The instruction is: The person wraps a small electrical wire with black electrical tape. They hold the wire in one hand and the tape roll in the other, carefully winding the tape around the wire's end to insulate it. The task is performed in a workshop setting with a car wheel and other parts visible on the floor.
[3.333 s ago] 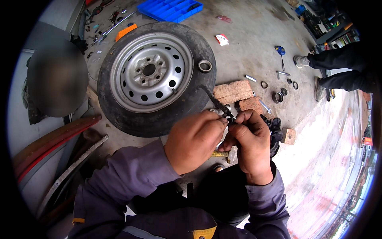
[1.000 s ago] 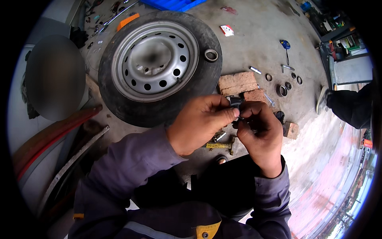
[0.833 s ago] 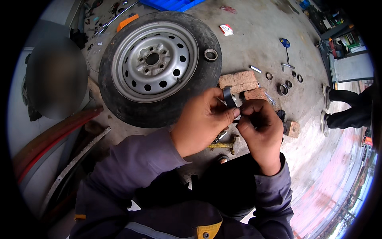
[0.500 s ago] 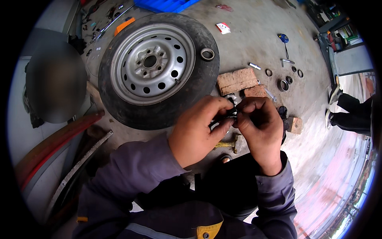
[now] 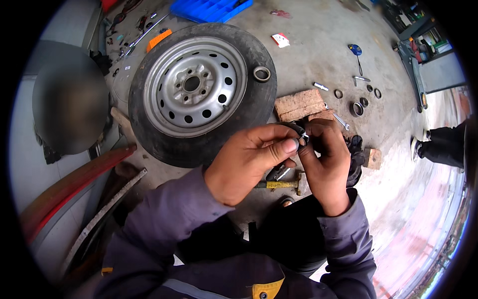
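In front of my knees my two hands meet, fingertips nearly touching. My left hand (image 5: pixel 249 157) is closed, its thumb and fingers pinching a small black part (image 5: pixel 299 129) with a shiny metal end. At that metal end, my right hand (image 5: pixel 326 162) is pinched with curled fingers, which partly hide the piece. What exactly the part is cannot be made out. Below the hands on the floor lies a hammer with a yellow handle (image 5: pixel 281 184). Just beyond them are a rough brick (image 5: pixel 299 104) and a wrench (image 5: pixel 341 121).
A tyre on a silver wheel (image 5: pixel 199 129) lies flat at left, a metal ring (image 5: pixel 261 74) on its sidewall. Several rings, a short metal cylinder (image 5: pixel 320 86) and a blue tape measure (image 5: pixel 355 49) are scattered right. A wooden block (image 5: pixel 372 158) sits near my right hand. Another person's legs (image 5: pixel 445 147) show far right.
My left thumb has turned upward, and the black part with its shiny end now shows more above the fingertips. The whole view has shifted slightly; both hands stay together.
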The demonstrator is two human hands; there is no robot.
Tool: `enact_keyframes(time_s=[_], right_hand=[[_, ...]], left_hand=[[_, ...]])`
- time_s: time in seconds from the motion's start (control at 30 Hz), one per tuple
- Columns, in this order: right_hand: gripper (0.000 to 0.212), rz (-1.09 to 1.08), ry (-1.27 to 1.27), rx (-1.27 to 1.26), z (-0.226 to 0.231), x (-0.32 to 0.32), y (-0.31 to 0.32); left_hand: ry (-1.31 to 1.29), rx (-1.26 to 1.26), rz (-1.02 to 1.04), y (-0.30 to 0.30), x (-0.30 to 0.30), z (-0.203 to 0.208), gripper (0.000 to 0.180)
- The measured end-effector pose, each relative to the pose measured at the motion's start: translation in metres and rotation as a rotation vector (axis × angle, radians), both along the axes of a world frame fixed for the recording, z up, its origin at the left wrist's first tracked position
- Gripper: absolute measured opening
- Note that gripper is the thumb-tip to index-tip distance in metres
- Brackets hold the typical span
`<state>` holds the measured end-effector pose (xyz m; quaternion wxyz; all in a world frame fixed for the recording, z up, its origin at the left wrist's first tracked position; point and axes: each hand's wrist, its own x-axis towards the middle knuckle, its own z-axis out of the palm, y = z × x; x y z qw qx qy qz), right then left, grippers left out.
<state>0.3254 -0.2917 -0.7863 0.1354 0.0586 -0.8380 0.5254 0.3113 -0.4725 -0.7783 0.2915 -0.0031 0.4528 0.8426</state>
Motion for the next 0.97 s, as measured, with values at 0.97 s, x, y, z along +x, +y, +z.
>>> enact_keyframes(time_s=[0.97], right_hand=[[0.004, 0.25, -0.777, -0.589, 0.012, -0.002, 0.022]], left_hand=[[0.429, -0.637, -0.089, -0.015, -0.005, -0.024, 0.029]])
